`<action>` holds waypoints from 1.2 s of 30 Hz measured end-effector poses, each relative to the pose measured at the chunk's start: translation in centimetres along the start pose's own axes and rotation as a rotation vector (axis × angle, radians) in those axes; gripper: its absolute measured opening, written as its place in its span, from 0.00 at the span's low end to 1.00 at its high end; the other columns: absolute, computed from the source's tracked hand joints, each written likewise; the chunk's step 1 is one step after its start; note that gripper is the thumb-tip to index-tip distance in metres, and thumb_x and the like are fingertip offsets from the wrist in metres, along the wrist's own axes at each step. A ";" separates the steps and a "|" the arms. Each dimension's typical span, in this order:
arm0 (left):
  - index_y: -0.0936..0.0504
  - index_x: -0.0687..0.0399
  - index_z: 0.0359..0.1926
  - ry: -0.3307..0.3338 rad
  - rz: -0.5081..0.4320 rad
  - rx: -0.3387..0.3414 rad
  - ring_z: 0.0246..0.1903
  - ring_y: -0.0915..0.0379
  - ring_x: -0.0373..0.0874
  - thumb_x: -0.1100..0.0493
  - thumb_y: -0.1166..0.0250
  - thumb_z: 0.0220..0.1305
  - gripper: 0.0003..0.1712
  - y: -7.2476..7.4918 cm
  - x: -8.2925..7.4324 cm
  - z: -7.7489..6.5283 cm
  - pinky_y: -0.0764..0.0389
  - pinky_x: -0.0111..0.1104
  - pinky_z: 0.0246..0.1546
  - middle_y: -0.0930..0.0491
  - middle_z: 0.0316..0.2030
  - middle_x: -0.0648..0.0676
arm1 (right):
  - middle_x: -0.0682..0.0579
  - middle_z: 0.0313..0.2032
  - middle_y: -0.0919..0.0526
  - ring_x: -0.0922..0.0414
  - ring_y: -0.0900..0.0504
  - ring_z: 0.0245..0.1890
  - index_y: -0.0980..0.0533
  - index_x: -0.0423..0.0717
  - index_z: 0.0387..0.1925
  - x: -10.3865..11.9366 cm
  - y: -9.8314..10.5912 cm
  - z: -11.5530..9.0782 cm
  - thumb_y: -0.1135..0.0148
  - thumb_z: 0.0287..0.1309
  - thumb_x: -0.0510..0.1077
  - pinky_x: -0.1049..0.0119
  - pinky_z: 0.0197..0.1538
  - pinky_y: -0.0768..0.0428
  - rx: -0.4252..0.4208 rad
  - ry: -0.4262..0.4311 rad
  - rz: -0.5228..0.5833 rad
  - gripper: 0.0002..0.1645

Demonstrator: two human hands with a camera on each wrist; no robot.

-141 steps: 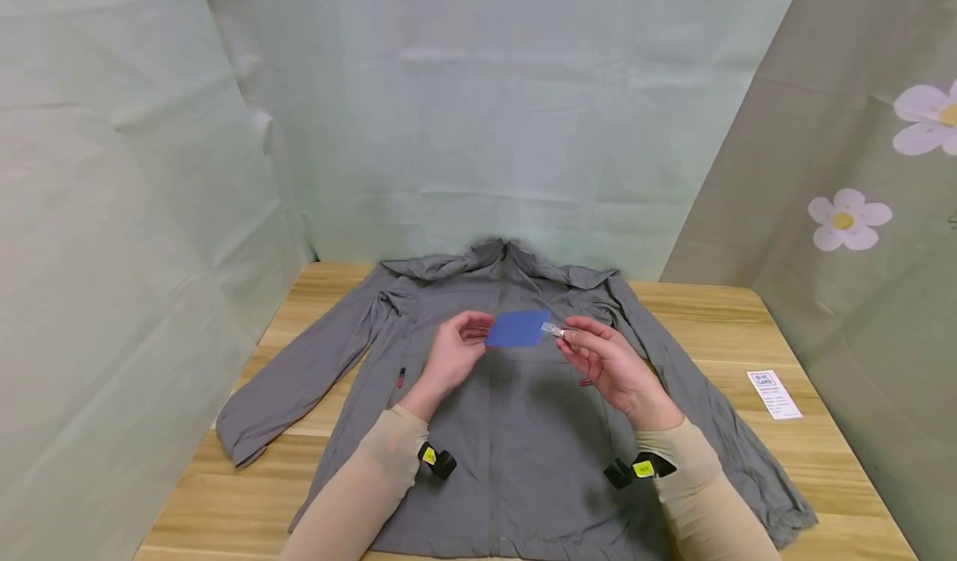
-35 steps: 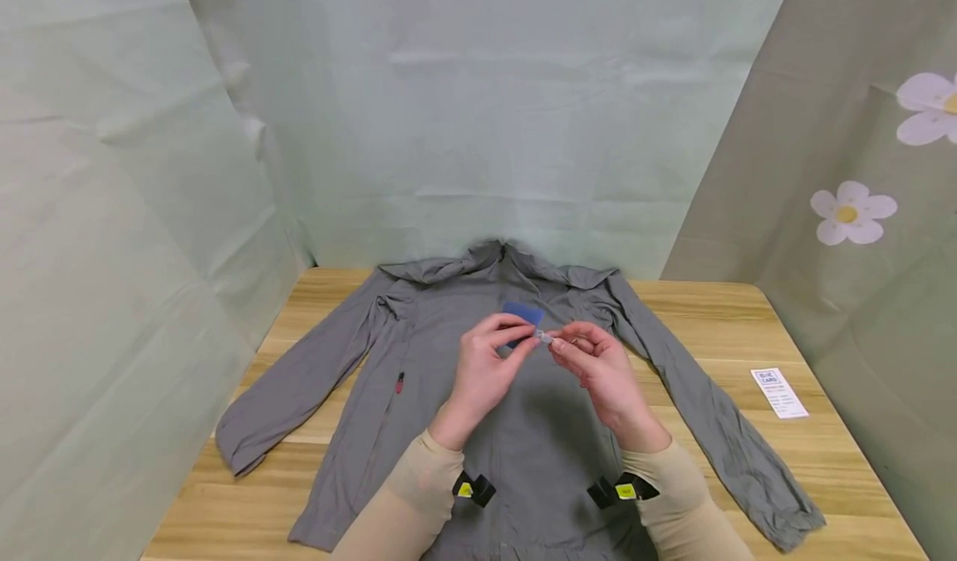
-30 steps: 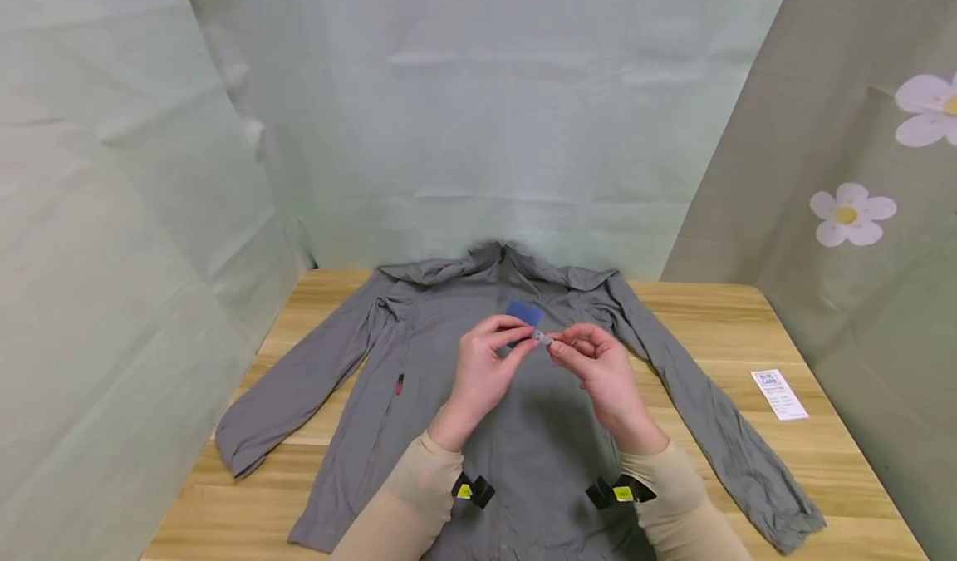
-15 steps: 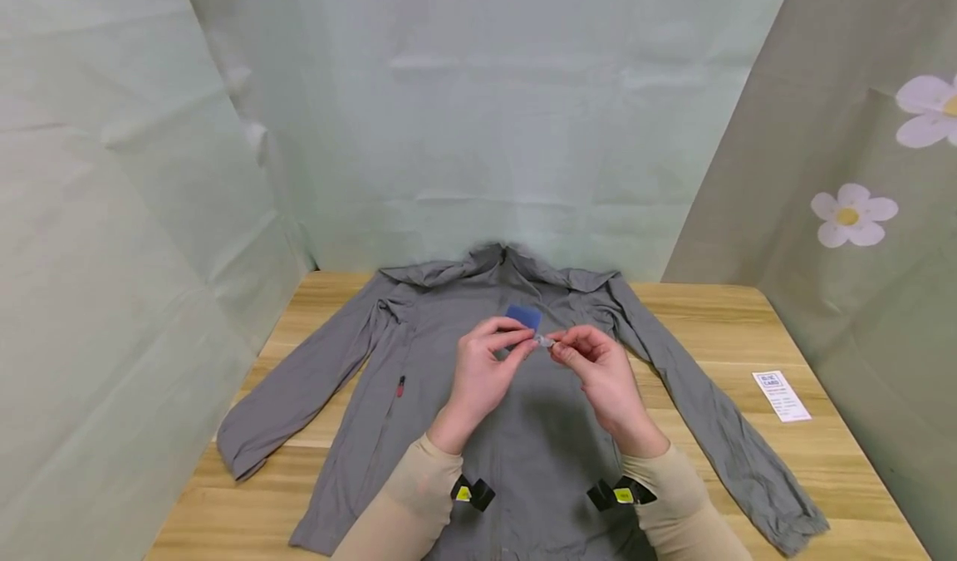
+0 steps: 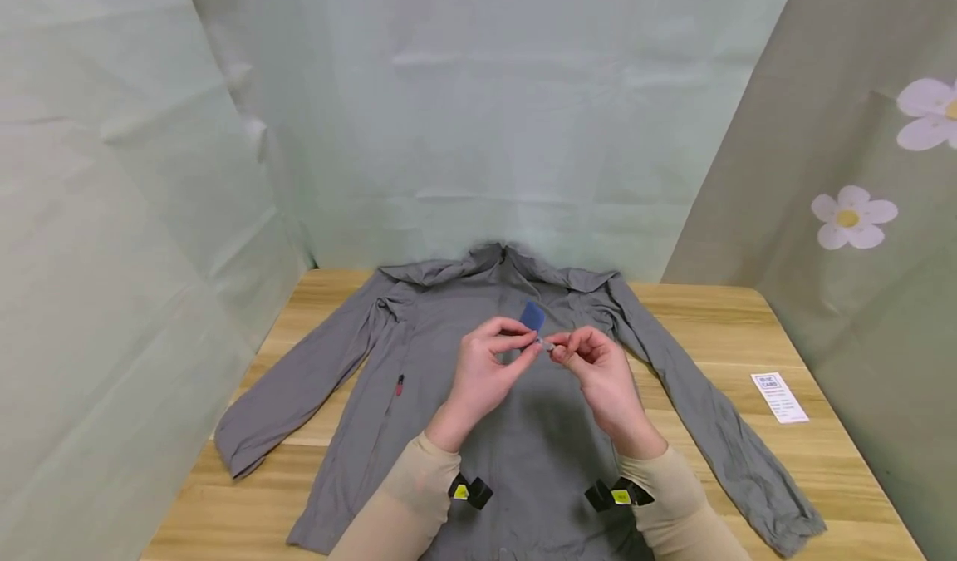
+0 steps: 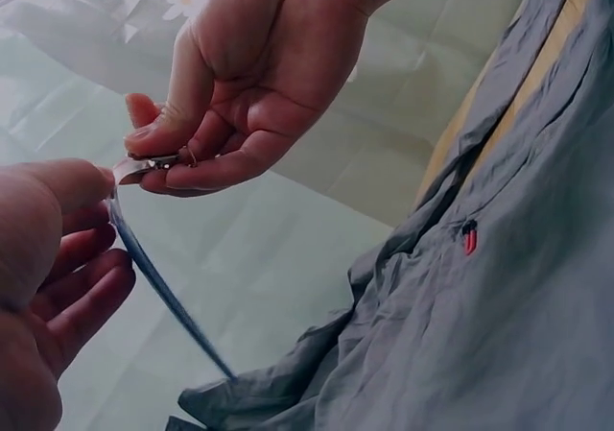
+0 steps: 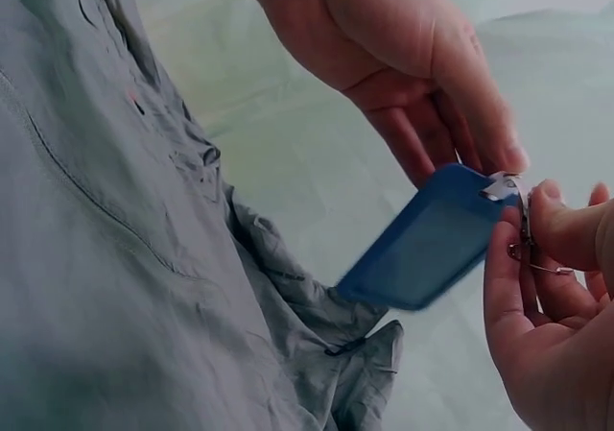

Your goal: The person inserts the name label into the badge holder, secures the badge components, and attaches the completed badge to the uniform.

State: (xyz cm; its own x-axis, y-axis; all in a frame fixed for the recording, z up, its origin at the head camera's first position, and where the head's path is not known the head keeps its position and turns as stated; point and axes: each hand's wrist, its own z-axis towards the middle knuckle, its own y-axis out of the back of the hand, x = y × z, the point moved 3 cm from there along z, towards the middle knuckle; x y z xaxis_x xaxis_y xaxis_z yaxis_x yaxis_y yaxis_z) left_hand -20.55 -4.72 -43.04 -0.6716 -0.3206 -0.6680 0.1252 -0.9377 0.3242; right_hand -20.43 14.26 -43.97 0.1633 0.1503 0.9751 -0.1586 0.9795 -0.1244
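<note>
A blue badge holder [image 7: 422, 249] with a see-through window hangs from a short clear strap [image 7: 498, 188]. My left hand [image 5: 488, 370] pinches that strap between thumb and forefinger, just where it meets the holder. At the strap's other end, my right hand [image 5: 604, 378] holds a small metal clip [image 6: 153, 163] between thumb and fingers. An unfastened safety pin [image 7: 547, 270] sticks out from the clip along the right fingers. Both hands are raised over a grey zip jacket [image 5: 449, 312], spread out with its collar at the far side. In the left wrist view the holder is almost edge-on.
The jacket lies on a wooden table [image 5: 718, 328], sleeves out to both sides. A white printed card [image 5: 779, 397] lies to the right of it. Pale hanging sheets [image 5: 478, 112] close off the back and sides, with white flowers [image 5: 852, 217] on the right one.
Earlier my left hand held the holder's far edge, with its face showing wide; now it pinches the strap. In the last half second the holder has swung round and looks narrower.
</note>
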 end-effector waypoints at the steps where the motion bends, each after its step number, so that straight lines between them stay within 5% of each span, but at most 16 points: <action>1: 0.06 0.63 0.44 -0.004 -0.009 0.005 0.42 0.15 0.45 0.63 0.21 0.65 0.09 0.0 0.1 -0.1 0.15 0.32 0.35 0.14 0.42 0.51 | 0.49 0.44 0.10 0.48 0.12 0.51 0.36 0.29 0.33 -0.1 -0.1 0.0 0.38 0.74 0.28 0.61 0.56 0.15 -0.002 -0.001 0.003 0.16; 9: 0.07 0.64 0.47 -0.074 -0.014 0.022 0.42 0.15 0.46 0.66 0.23 0.66 0.10 0.0 0.0 0.0 0.13 0.34 0.38 0.15 0.44 0.53 | 0.47 0.43 0.11 0.49 0.11 0.49 0.51 0.38 0.28 -0.2 -0.4 -0.1 0.38 0.73 0.27 0.59 0.56 0.13 -0.040 0.058 0.002 0.30; 17: 0.06 0.62 0.45 -0.044 -0.058 0.024 0.42 0.15 0.46 0.66 0.22 0.65 0.08 0.3 0.1 0.1 0.13 0.37 0.43 0.14 0.43 0.52 | 0.46 0.43 0.12 0.54 0.12 0.48 0.50 0.39 0.25 0.0 -0.6 -0.3 0.39 0.72 0.26 0.59 0.55 0.13 -0.022 0.139 0.008 0.30; 25: 0.05 0.60 0.41 -0.012 -0.015 -0.008 0.39 0.15 0.44 0.63 0.20 0.63 0.07 0.6 0.0 0.0 0.20 0.30 0.33 0.13 0.41 0.51 | 0.42 0.44 0.12 0.53 0.11 0.47 0.48 0.38 0.23 -0.1 -0.8 -0.4 0.37 0.71 0.25 0.60 0.56 0.13 -0.055 0.178 -0.030 0.30; 36: 0.06 0.60 0.41 -0.052 -0.034 -0.013 0.37 0.15 0.47 0.66 0.20 0.62 0.06 0.5 0.2 0.1 0.21 0.30 0.31 0.13 0.41 0.52 | 0.38 0.41 0.13 0.52 0.11 0.45 0.46 0.40 0.20 0.1 -0.9 -0.2 0.36 0.68 0.23 0.60 0.55 0.13 -0.057 0.237 -0.053 0.31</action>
State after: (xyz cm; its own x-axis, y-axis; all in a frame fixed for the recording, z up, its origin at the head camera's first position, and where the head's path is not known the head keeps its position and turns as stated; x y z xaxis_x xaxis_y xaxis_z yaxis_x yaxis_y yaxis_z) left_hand -20.74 -5.22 -42.98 -0.7123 -0.2814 -0.6430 0.1108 -0.9497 0.2929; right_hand -20.02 13.42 -43.78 0.3949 0.1188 0.9110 -0.0895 0.9919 -0.0905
